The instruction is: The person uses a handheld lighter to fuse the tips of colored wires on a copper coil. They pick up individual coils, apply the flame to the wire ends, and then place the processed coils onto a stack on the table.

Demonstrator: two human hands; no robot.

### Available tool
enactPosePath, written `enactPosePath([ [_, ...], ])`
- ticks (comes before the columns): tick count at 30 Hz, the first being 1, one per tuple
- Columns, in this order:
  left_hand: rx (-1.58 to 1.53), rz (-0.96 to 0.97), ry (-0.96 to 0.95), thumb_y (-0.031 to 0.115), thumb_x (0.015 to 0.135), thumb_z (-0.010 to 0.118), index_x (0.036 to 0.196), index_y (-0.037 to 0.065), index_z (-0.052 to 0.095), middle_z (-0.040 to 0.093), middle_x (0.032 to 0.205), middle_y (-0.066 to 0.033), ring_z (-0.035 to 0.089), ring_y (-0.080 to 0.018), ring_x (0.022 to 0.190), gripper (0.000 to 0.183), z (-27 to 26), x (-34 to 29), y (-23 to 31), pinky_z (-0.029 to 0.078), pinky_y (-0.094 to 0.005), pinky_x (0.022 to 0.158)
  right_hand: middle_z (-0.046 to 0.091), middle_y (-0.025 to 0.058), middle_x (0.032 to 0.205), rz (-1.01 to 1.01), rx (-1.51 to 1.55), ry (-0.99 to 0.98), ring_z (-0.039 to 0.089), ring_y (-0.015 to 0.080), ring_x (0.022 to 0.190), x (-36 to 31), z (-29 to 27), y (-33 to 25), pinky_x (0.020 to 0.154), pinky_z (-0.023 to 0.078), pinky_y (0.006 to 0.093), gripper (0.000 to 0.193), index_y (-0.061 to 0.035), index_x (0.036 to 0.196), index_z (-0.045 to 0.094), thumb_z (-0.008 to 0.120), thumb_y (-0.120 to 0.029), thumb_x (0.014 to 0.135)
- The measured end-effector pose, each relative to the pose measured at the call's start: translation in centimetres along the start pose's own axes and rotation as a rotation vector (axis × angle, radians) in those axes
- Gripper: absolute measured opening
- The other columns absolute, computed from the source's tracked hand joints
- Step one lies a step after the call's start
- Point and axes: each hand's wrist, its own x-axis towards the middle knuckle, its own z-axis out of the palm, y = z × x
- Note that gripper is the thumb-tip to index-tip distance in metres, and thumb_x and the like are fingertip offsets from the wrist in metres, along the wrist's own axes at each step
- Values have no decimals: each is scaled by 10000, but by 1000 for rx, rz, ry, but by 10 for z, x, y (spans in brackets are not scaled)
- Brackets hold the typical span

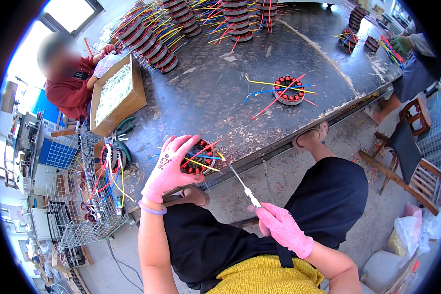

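Observation:
My left hand [165, 169], in a pink glove, grips the left side of a wire-wound motor stator [199, 165] at the table's near edge. Red, yellow and blue leads stick out from the stator, mostly to the right. Lower right, my right hand [285, 229], also in a pink glove, is closed round a slim tool [243, 185] with a white handle and a long metal shaft; its exact kind is unclear. The tool's tip reaches up beside the lead ends; whether it touches them I cannot tell. A second stator [289, 91] with crossed leads lies farther right on the table.
Stacked stators [149, 43] stand at the back of the dark table [206, 98]. At left are an open carton [139, 88] of pale pieces, green-handled pliers [124, 128] and a wire basket [85, 218]. One person sits at left; another's gloved hand [402, 45] is at far right.

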Motion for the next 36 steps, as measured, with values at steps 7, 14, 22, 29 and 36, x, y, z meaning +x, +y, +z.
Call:
enactPosePath([
  [7,3,-1,4,233,552,885,1402,105,503,496,1366,-151,404,-397,1325,941,-1,0,4,263,-493,1176,497,-15,646,-11,6,2,460,60,598,1,0,1,569,393,245,391,12,1246,600,461,-291,1042],
  [14,8,19,10,245,558,888,1400,101,503,498,1363,-152,412,-392,1317,938,-2,-1,3,270,-494,1170,484,-21,643,-11,25,7,446,54,594,1,2,0,558,376,238,397,7,1248,602,463,-303,1042],
  [22,25,22,17,254,551,893,1401,99,500,493,1370,-151,406,-398,1318,948,0,-1,-1,279,-496,1162,491,-25,631,-3,31,-5,435,52,579,3,1,7,546,366,238,397,0,1260,598,462,-302,1041],
  [29,8,-3,3,247,543,893,1401,105,501,488,1377,-153,392,-408,1328,954,1,0,0,276,-497,1164,499,-22,635,-4,14,-1,441,52,582,1,1,1,548,368,238,389,0,1257,601,456,-290,1042],
  [36,27,-10,15,242,549,890,1405,104,494,489,1383,-150,384,-410,1341,953,1,-2,2,272,-487,1171,494,-21,638,3,11,12,446,55,587,1,2,-1,555,375,244,377,6,1236,607,467,-282,1038],
])
